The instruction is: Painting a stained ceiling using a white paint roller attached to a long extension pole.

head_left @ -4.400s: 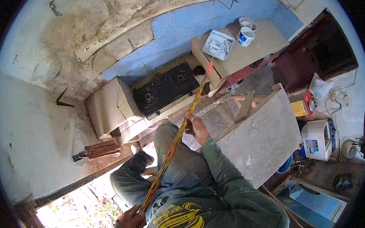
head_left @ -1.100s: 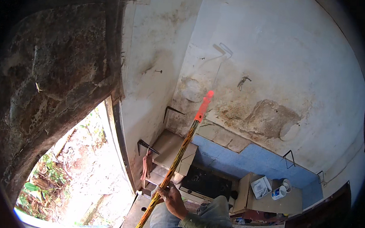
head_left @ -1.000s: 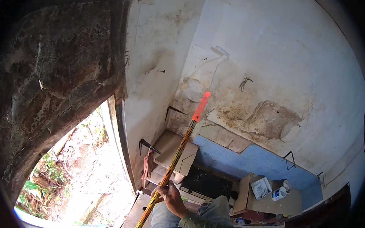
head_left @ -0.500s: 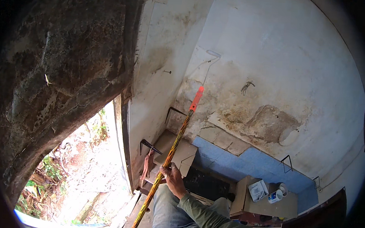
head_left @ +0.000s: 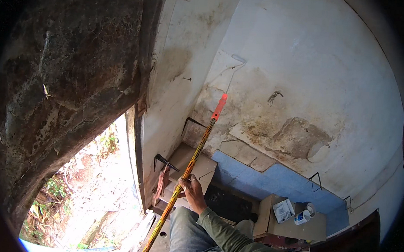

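My right hand point(head_left: 192, 194), in an olive-green sleeve, is closed round a long pole point(head_left: 199, 148) with a yellow, black and red twisted pattern. The pole slants from the lower edge up toward the far wall. At its upper end sits an orange-red plastic handle point(head_left: 219, 107), from which a thin wire frame runs to a white paint roller point(head_left: 238, 59). The roller lies at the stained white wall point(head_left: 303, 72), close to the corner; whether it presses on the wall I cannot tell. My left hand is not in view.
A bright doorway point(head_left: 104, 189) opens at the left under a dark, rough slab point(head_left: 79, 53). Below the wall run blue tiles point(head_left: 271, 183) and a counter with a black basin point(head_left: 228, 203). White tubs point(head_left: 302, 217) stand at the right. Metal brackets point(head_left: 316, 181) stick out.
The view has turned slightly. My right hand sits a little higher in the picture, still round the pole. The roller stays at nearly the same spot on the wall.
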{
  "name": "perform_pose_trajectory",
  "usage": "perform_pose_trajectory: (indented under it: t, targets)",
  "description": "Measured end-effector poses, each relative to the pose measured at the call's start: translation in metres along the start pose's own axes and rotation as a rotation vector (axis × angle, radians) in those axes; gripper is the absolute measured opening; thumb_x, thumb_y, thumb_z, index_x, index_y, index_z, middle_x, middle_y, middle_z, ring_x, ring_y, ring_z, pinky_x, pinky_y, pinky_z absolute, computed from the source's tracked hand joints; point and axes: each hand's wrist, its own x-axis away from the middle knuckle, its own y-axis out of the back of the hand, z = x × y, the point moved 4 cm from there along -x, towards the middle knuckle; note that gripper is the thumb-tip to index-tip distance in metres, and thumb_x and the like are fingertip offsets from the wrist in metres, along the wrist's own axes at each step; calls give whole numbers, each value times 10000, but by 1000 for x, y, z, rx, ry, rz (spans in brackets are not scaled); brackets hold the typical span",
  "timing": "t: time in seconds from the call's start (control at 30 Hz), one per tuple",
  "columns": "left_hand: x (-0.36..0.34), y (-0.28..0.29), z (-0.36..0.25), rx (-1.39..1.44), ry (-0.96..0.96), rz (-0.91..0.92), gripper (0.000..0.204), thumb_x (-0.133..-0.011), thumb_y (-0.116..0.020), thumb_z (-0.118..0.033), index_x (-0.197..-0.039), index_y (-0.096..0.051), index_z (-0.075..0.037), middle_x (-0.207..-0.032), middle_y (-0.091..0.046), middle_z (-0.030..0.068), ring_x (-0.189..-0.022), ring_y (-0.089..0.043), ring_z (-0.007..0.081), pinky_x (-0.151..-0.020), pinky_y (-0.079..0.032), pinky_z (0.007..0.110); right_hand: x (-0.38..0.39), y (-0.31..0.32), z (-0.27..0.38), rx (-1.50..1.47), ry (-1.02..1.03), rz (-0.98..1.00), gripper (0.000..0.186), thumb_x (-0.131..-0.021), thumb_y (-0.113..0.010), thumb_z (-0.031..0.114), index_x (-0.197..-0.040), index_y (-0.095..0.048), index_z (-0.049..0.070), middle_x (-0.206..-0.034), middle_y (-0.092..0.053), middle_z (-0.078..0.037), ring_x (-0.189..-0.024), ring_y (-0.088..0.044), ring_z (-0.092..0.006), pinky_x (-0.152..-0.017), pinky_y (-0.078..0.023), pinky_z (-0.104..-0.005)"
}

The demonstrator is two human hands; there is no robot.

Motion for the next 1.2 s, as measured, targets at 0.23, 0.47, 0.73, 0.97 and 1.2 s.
perform_pose_trajectory:
  t: [0.23, 0.47, 0.73, 0.97, 1.2]
  targets:
    - [-12, 4, -22, 42, 46, 20, 479, -921, -528, -472, -1014, -686, -30, -697, -619, 229, -589, -577, 293, -565, -451, 432, -7, 4, 3, -39, -32, -45, 241, -974, -524, 256, -1031, -454, 33, -854, -633, -76, -727, -667, -137, -556, -588, -252]
    - [-23, -6, -45, 197, -18, 29, 440, -938, -546, -399, -1152, -652, -30, -981, -692, 207, -925, -667, 263, -810, -516, 382, -24, 8, 46, -101, 30, -83, 285, -975, -521, 322, -1025, -474, 45, -800, -632, -52, -682, -665, -134, -532, -544, -240]
    - [-44, 17, -134, 204, -116, 20, 443, -942, -520, -431, -1101, -663, -42, -847, -665, 242, -768, -656, 269, -695, -505, 408, -62, 32, 107, -120, 109, -165, 306, -952, -550, 386, -983, -512, 84, -740, -621, -36, -626, -646, -134, -507, -485, -246]
    - [-38, 1, -116, 272, -143, 24, 422, -932, -551, -408, -1112, -669, -45, -841, -682, 214, -784, -663, 259, -707, -517, 386, -53, 37, 87, -74, 103, -155, 319, -941, -571, 376, -981, -513, 65, -746, -615, -50, -619, -644, -152, -523, -523, -261]
    - [-18, -5, -56, 69, 17, 146, 495, -932, -512, -475, -1199, -628, -75, -1007, -669, 240, -925, -665, 342, -781, -519, 407, -26, 32, 7, -44, 16, -100, 319, -958, -544, 351, -1039, -482, 49, -814, -622, -61, -655, -650, -143, -501, -552, -267]
